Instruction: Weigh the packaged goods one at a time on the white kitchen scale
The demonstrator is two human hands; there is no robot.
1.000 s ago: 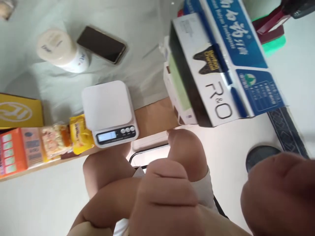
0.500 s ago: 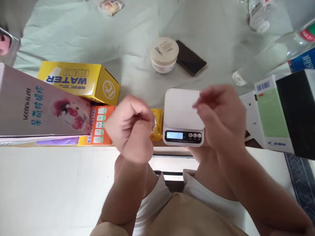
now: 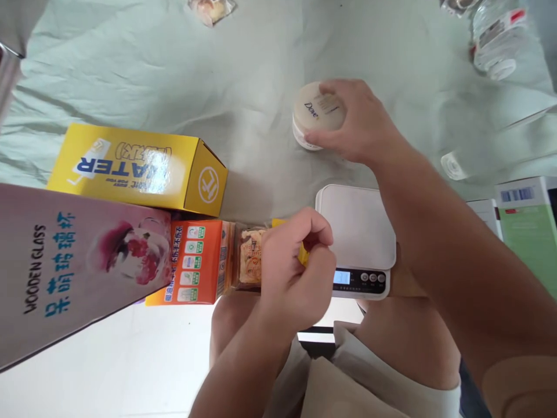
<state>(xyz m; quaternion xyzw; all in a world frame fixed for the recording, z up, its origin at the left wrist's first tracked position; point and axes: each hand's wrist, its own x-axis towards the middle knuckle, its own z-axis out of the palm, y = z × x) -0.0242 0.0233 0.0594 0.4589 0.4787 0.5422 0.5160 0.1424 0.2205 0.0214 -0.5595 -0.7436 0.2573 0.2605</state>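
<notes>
On pale green wrinkled cloth, right hand clamps fingers and thumb around round cream Dove jar, smooth flat lid up; nearer than grip, square white kitchen scale; left hand curled into fist, touching yellow packet beside scale; cannot tell if gripped.

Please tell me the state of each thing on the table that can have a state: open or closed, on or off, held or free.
Cream jar: lid on, gripped by right hand.
Scale: display lit, platform bare.
Yellow packet: pinched by left hand.
Yellow box: closed, lying flat.
Water bottle: lying down.
</notes>
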